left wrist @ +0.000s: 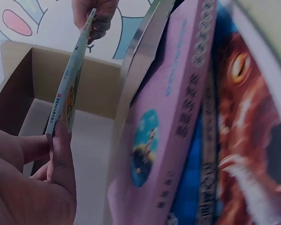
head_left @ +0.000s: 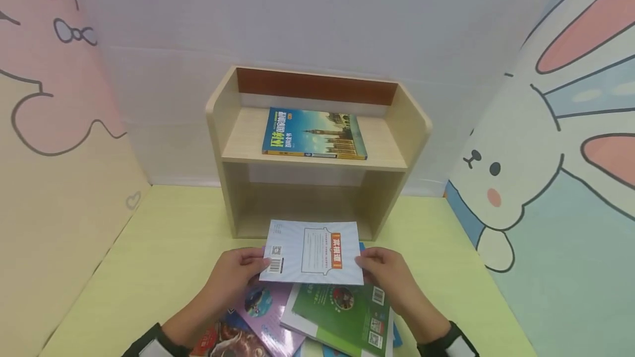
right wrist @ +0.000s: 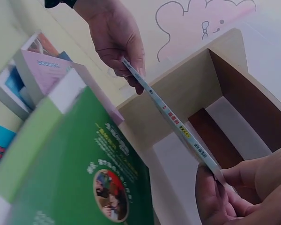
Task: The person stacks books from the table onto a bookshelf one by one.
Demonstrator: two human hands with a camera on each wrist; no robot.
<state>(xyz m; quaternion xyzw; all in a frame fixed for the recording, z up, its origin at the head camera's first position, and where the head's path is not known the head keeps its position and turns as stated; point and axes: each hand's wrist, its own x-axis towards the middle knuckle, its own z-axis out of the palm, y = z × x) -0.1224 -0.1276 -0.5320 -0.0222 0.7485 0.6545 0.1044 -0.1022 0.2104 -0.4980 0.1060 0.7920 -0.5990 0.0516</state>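
Note:
A thin pale blue-white book [head_left: 290, 244] with a barcode and a red label lies nearly flat in the air, its spine edge showing in both wrist views. My left hand [head_left: 237, 270] pinches its left side between thumb and fingers. On the opposite side, my right hand [head_left: 389, 275] grips the edge the same way, thumb on top. Beneath the held book is a loose pile: a green book [head_left: 357, 310], a purple book [head_left: 270, 310] and one with a red-brown creature [left wrist: 246, 117] on its cover. The held book hides part of the pile.
A small two-level wooden bookshelf [head_left: 225, 180] stands behind the hands against a white cloth backdrop. On its upper board lies a blue book [head_left: 307, 131] with a clock tower on the cover. Cartoon-printed walls [head_left: 560, 180] flank the yellow tabletop [head_left: 144, 252].

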